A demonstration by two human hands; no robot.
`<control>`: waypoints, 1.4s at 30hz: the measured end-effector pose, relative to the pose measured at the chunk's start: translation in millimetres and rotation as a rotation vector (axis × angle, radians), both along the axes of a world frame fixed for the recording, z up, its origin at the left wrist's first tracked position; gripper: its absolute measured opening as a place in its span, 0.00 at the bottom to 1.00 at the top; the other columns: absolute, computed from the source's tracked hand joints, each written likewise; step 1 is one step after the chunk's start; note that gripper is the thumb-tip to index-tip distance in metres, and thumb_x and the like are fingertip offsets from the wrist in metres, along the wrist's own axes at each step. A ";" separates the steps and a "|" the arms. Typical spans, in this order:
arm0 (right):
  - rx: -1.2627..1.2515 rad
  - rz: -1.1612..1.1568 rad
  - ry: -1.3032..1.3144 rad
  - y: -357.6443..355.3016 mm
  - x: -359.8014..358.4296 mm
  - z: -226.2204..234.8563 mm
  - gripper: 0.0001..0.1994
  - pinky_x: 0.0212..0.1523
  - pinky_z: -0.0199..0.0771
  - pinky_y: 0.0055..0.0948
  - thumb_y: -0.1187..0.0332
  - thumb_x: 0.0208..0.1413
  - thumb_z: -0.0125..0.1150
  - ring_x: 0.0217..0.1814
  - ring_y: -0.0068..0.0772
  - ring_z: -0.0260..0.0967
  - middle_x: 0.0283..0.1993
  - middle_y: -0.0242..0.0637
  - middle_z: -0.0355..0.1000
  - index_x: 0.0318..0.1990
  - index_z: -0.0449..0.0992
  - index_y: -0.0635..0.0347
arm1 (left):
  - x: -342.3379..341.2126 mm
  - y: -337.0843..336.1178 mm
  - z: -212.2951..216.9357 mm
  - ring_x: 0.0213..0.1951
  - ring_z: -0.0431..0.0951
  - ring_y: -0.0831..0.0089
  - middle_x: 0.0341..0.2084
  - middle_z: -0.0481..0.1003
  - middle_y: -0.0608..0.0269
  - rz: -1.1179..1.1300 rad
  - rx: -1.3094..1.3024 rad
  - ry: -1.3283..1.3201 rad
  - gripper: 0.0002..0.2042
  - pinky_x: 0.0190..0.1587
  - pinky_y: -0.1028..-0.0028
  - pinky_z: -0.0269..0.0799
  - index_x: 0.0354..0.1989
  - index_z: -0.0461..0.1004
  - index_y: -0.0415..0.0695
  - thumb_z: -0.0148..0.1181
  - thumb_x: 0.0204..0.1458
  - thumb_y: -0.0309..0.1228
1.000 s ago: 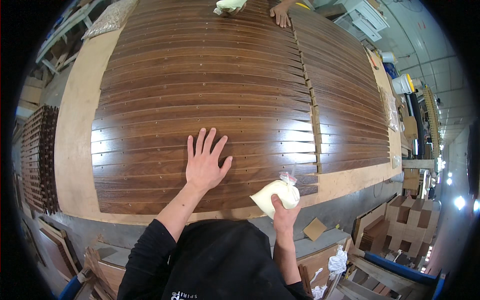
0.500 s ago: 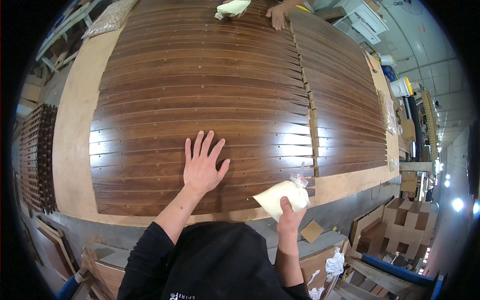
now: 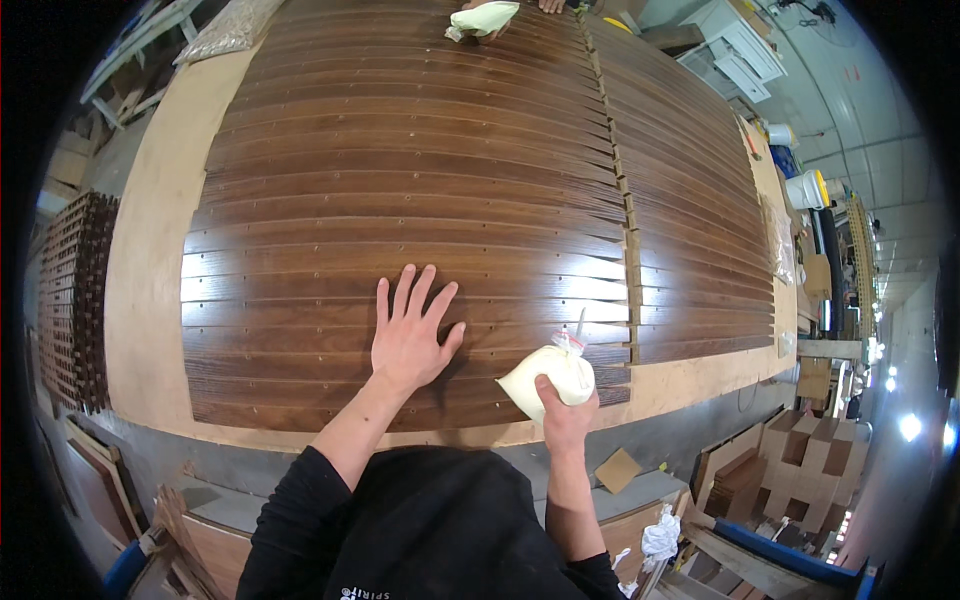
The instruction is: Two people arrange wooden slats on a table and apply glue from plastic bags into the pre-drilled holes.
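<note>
Dark brown wood strips (image 3: pixel 320 190) lie side by side across a pale board, with small round holes along them. My left hand (image 3: pixel 410 335) rests flat on the strips near the front, fingers spread, holding nothing. In my right hand (image 3: pixel 568 418) is a squeeze bag (image 3: pixel 545 378) full of pale yellow paste, its neck tied off with clear plastic. Thumb and fingers wrap round the bag, whose pointed corner aims left over the nearest strips. Whether that tip touches the wood, I cannot tell.
Across the table another person's hand holds a similar pale bag (image 3: pixel 483 20). A notched seam (image 3: pixel 630 240) divides the strips from a second set on the right. Stacked slatted parts (image 3: pixel 75 300) stand at the left. A white bucket (image 3: pixel 805 188) and cardboard boxes (image 3: pixel 815 460) are at the right.
My right hand has shifted slightly left with the bag. My left hand stays flat on nearly the same spot. The other person's free hand has drawn back toward the top edge.
</note>
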State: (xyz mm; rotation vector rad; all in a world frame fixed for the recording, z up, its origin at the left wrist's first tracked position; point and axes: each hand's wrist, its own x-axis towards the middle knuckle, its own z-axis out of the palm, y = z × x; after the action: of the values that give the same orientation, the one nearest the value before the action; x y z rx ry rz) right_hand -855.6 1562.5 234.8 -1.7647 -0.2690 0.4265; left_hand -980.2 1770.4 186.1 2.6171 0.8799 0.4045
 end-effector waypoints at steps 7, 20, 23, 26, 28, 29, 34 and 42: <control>-0.013 0.004 -0.010 4.7 -0.6 0.4 0.21 0.52 0.78 0.28 0.74 0.50 0.80 0.48 0.26 0.79 0.47 0.36 0.81 0.51 0.79 0.67 | 0.3 0.6 2.0 0.77 0.52 0.52 0.74 0.60 0.54 0.001 -0.013 0.016 0.29 0.78 0.41 0.41 0.69 0.70 0.55 0.62 0.60 0.48; 0.009 -0.019 -0.006 2.2 8.0 1.3 0.22 0.53 0.78 0.29 0.74 0.49 0.79 0.49 0.27 0.79 0.48 0.37 0.81 0.52 0.79 0.68 | 1.8 1.5 2.2 0.77 0.52 0.51 0.74 0.60 0.53 -0.002 -0.025 0.008 0.29 0.78 0.41 0.41 0.69 0.70 0.55 0.62 0.60 0.49; 0.081 -0.053 0.009 14.2 11.7 11.8 0.22 0.54 0.78 0.30 0.76 0.51 0.77 0.50 0.27 0.79 0.49 0.38 0.81 0.53 0.79 0.68 | -0.2 0.5 2.3 0.77 0.52 0.51 0.74 0.59 0.53 -0.004 -0.008 0.012 0.29 0.78 0.40 0.41 0.69 0.69 0.55 0.63 0.60 0.49; 0.023 -0.006 -0.009 25.3 16.3 14.6 0.19 0.56 0.76 0.30 0.78 0.57 0.70 0.52 0.28 0.77 0.51 0.37 0.79 0.56 0.77 0.69 | -1.1 1.9 4.3 0.77 0.52 0.51 0.74 0.59 0.53 -0.003 -0.007 0.012 0.29 0.78 0.40 0.41 0.69 0.69 0.55 0.63 0.60 0.48; -0.033 0.030 -0.021 29.4 20.5 10.5 0.20 0.56 0.76 0.30 0.78 0.56 0.72 0.52 0.28 0.77 0.51 0.36 0.80 0.56 0.78 0.68 | -0.2 1.1 5.0 0.77 0.52 0.50 0.74 0.59 0.53 -0.008 -0.028 0.009 0.30 0.78 0.40 0.41 0.69 0.69 0.55 0.64 0.59 0.48; -0.032 0.034 -0.021 31.5 21.6 8.0 0.20 0.56 0.76 0.30 0.78 0.56 0.72 0.52 0.28 0.77 0.51 0.36 0.80 0.56 0.78 0.68 | -0.1 1.4 5.2 0.77 0.52 0.50 0.74 0.59 0.53 -0.004 -0.027 0.008 0.30 0.78 0.40 0.41 0.69 0.69 0.55 0.64 0.59 0.48; 0.007 0.014 0.015 34.3 25.8 -2.1 0.21 0.53 0.78 0.29 0.75 0.51 0.77 0.49 0.26 0.79 0.49 0.37 0.81 0.53 0.79 0.68 | 0.1 1.3 4.9 0.77 0.53 0.50 0.73 0.59 0.53 0.000 -0.033 -0.016 0.31 0.77 0.40 0.42 0.69 0.69 0.56 0.67 0.57 0.47; -0.045 0.025 -0.015 37.0 26.2 -3.4 0.22 0.52 0.78 0.29 0.73 0.51 0.79 0.49 0.26 0.78 0.48 0.37 0.81 0.53 0.79 0.68 | 0.3 1.6 4.3 0.77 0.53 0.50 0.73 0.60 0.53 0.005 -0.033 -0.016 0.31 0.77 0.41 0.43 0.69 0.69 0.56 0.67 0.56 0.47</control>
State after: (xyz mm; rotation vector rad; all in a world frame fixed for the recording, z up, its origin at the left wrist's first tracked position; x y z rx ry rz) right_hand -829.4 1599.5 231.4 -1.8110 -0.2939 0.4407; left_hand -979.9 1772.1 190.4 2.5784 0.8802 0.4076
